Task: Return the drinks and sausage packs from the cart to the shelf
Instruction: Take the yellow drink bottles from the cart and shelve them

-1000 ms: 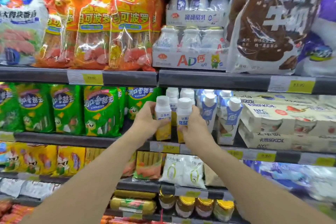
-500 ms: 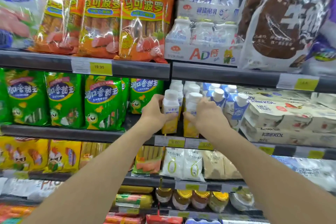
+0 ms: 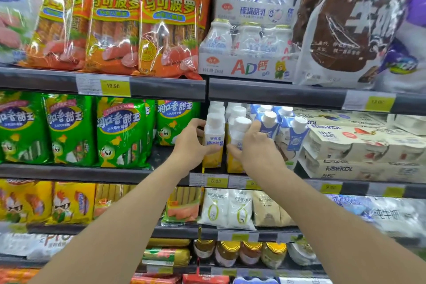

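Two yellow-and-white drink cartons with white caps stand side by side at the front of the middle shelf (image 3: pixel 170 174). My left hand (image 3: pixel 192 143) is wrapped around the left carton (image 3: pixel 214 140). My right hand (image 3: pixel 255 148) grips the right carton (image 3: pixel 237 138) from its right side. More of the same cartons stand behind them. Green sausage packs (image 3: pixel 119 131) stand to the left on this shelf, and orange sausage packs (image 3: pixel 143 18) fill the shelf above.
Blue-and-white cartons (image 3: pixel 292 136) stand right of my right hand, then stacked yogurt multipacks (image 3: pixel 359 152). Bottle multipacks (image 3: pixel 249 48) and a large brown milk bag (image 3: pixel 345 23) sit above. Lower shelves hold yellow sausage packs (image 3: pixel 46 203), white pouches (image 3: pixel 228 210) and jars (image 3: pixel 230 253).
Both hands have carried the two cartons forward onto the middle shelf, and the cartons now rest at its front edge. The view has moved closer to the shelves.
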Motion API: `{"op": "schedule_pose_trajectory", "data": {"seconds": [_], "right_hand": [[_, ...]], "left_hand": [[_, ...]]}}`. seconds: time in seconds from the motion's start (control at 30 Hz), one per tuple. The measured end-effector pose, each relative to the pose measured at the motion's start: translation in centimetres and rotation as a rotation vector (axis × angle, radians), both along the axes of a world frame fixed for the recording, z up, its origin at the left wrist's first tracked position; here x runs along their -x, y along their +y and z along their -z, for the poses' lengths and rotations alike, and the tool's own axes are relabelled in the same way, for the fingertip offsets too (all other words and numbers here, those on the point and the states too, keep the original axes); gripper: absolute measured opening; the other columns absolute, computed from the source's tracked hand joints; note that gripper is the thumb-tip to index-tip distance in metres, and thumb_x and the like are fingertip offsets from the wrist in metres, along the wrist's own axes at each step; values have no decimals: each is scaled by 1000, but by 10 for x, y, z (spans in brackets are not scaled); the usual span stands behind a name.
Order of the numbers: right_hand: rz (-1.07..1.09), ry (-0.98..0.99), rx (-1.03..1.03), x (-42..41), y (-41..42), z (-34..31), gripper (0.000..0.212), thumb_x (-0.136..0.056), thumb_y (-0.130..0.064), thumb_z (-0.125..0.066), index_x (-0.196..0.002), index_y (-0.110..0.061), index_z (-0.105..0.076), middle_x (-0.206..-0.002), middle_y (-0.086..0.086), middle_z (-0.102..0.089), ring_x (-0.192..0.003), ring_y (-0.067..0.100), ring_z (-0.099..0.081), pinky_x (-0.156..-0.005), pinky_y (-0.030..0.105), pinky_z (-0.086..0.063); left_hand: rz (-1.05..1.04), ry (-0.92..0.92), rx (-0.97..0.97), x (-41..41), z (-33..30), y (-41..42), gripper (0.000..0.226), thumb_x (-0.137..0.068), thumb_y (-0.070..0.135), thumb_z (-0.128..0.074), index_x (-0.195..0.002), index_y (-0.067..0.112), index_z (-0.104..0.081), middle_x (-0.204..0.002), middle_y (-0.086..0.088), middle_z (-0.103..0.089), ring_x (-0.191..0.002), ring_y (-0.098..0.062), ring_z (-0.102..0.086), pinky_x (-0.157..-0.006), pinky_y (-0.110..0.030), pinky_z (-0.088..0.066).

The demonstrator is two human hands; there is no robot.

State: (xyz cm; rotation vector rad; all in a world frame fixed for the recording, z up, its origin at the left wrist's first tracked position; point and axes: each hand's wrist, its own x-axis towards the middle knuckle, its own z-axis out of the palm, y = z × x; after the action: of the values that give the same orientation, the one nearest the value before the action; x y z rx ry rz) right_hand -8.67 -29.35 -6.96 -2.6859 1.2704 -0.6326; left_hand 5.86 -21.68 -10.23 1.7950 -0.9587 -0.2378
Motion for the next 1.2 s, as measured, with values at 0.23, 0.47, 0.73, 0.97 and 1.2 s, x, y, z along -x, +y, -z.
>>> {"op": "schedule_pose_trajectory", "data": {"seconds": [0.23,0.47,0.73,0.97,1.2], "right_hand": [[-12,40,180,4,2,5,98,-96,-54,-51,-155,0,6,-95,9,-71,-92,30,-71,-59,34,-47],[-43,61,147,8,3,6,92,-99,-50,-47,-155,-3,9,-98,9,-70,-91,30,-70,-58,33,-45],[-45,52,219,25,5,7,80,-99,-55,-39,-155,-10,-4,-67,-3,-55,-71,26,-69,-52,33,-49],[-76,34,227,82,-3,4,65,-98,-57,-38,-147,-16,-24,-72,1,-66,-69,28,-68,-58,38,-56],[11,154,153,224,-39,8,51,-99,-57,-34,-129,-17,-42,-94,7,-69,-85,32,-67,-59,37,-48]], "left_hand": [[-23,-73,7,3,-3,0,64,-72,26,-86,-126,23,-51,-102,8,-64,-92,-12,-63,-71,-23,-51],[-11,-63,3,10,-6,2,65,-75,23,-83,-131,22,-50,-102,9,-61,-90,-11,-61,-66,-17,-45],[-55,-15,-131,9,-3,11,97,-66,28,-90,-145,20,-35,-123,2,-59,-115,-17,-57,-90,-31,-47],[-101,-309,-256,49,-17,63,38,-88,51,-62,-110,21,-56,-98,7,-60,-89,-10,-57,-72,-23,-45],[348,-599,-382,194,-40,0,47,-92,55,-51,-122,19,-55,-117,3,-59,-105,-16,-57,-90,-32,-49]]}}
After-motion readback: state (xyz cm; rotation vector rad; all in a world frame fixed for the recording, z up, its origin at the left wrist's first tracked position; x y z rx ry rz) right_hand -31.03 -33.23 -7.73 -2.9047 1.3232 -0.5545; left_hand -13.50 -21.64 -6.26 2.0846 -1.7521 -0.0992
